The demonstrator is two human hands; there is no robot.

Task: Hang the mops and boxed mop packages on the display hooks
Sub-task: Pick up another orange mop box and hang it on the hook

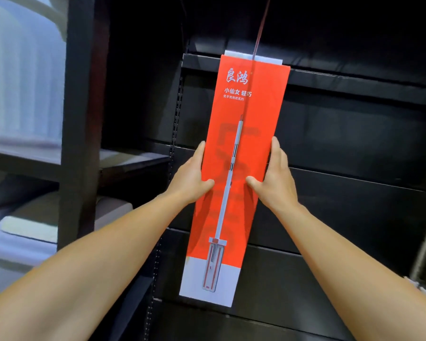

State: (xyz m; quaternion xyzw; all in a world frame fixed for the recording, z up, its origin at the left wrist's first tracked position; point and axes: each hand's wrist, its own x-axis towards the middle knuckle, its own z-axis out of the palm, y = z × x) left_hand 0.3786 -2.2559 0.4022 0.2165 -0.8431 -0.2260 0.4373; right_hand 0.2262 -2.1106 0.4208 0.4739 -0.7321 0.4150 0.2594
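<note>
Against black shelving (354,134), both hands' fingers (199,153) clamp the upright mop box (241,148), top uppermost.

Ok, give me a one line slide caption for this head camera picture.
Both hands, left and right, grip the sides of a tall orange mop box held upright against dark shelving.

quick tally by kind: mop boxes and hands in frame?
Boxed mop package, red and white: 1
Hands gripping its long edges, left hand and right hand: 2
Total: 3
</note>
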